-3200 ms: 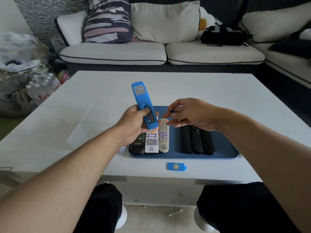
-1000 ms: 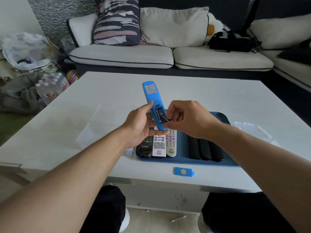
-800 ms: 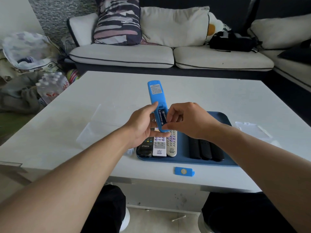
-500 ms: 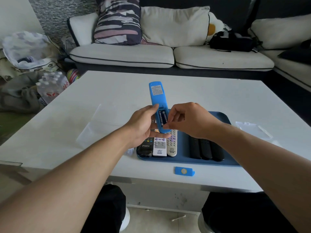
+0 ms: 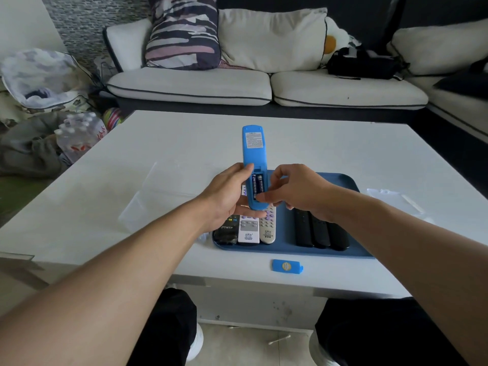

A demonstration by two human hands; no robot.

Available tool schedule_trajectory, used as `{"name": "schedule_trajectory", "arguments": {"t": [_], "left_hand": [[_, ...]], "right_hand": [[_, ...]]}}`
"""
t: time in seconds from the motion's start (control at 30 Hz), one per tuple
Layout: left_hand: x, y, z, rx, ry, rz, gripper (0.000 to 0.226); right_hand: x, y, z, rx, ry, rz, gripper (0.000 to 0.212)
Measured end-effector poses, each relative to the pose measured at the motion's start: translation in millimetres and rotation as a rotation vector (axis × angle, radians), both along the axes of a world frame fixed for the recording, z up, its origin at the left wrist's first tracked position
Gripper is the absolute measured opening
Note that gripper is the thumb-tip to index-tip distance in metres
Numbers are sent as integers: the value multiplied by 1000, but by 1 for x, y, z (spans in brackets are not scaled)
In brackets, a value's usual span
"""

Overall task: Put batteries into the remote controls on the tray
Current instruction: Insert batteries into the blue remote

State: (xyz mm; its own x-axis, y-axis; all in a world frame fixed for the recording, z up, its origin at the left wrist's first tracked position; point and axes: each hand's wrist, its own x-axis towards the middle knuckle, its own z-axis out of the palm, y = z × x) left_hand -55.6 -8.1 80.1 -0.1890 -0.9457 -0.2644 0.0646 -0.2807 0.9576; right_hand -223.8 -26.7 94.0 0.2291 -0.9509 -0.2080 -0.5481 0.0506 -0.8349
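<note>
The left hand (image 5: 228,196) has its grip wrapped round the lower half of the blue remote (image 5: 253,154), holding it back-up above the near left part of the tray (image 5: 343,180), thumb along one edge. The right hand (image 5: 295,192) has its fingers curled in at the open battery bay, fingertips (image 5: 261,198) touching the bay's lower end; whether they pinch anything I cannot tell. Two dark batteries (image 5: 257,186) lie side by side in the bay, apparently both seated.

So the loading step on this remote looks all but done. The next move, I'd judge, calls for the blue battery cover (image 5: 287,266), which lies on the tabletop (image 5: 343,143) just in front of the tray, to be picked up and slid on.

On the tray below the hands lie three remotes face-up at the left (image 5: 248,231) and three black remotes (image 5: 320,232) at the right; the hands cover their far ends, and nothing shows which of these already have batteries. Any spare batteries are out of sight. A clear plastic sheet (image 5: 169,191) on the tabletop at the left is faint and hard to read.
</note>
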Motion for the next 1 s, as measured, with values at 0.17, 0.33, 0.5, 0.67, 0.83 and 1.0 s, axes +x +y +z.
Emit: {"name": "schedule_trajectory", "arguments": {"t": [0.17, 0.33, 0.5, 0.67, 0.83, 1.0], "left_hand": [[1, 0, -1, 36, -3, 18, 33], [-4, 0, -3, 41, -11, -1, 34], [-4, -2, -4, 30, -3, 9, 34], [-3, -3, -3, 30, 2, 2, 36], [-1, -1, -2, 46, 23, -34, 33], [-2, -1, -5, 28, -17, -63, 25]], "right_hand": [[-4, 1, 3, 36, -1, 63, 21], [0, 3, -1, -36, 122, 62, 24], [5, 1, -4, -103, 176, 47, 26], [5, 1, -5, -125, 186, 42, 26], [4, 0, -10, -74, 109, 37, 24], [-3, 4, -4, -22, 55, 105, 31]]}}
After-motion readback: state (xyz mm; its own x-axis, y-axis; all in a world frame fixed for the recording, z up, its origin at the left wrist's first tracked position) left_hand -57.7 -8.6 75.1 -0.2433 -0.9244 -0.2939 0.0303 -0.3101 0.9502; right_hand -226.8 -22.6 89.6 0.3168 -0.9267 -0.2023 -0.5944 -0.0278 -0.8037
